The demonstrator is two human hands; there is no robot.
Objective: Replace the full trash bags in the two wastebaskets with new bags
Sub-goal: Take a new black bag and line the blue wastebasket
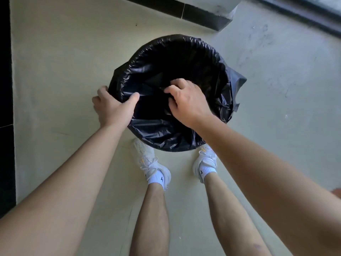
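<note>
Fingers [103, 91] of left hand [112, 107] grip bag [184, 58] rim; right hand [186, 102] pinches bag folds inside. Shoes [150, 162] just beside.

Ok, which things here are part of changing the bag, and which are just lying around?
Part of the job: black trash bag, over the wastebasket it hides; left hand gripping its edge; right hand pinching its inside folds.
Just around: white shoes, pale floor, black skirting board.

Black bag [184, 58], white shoes [149, 161] (pale floor [55, 71]).
</note>
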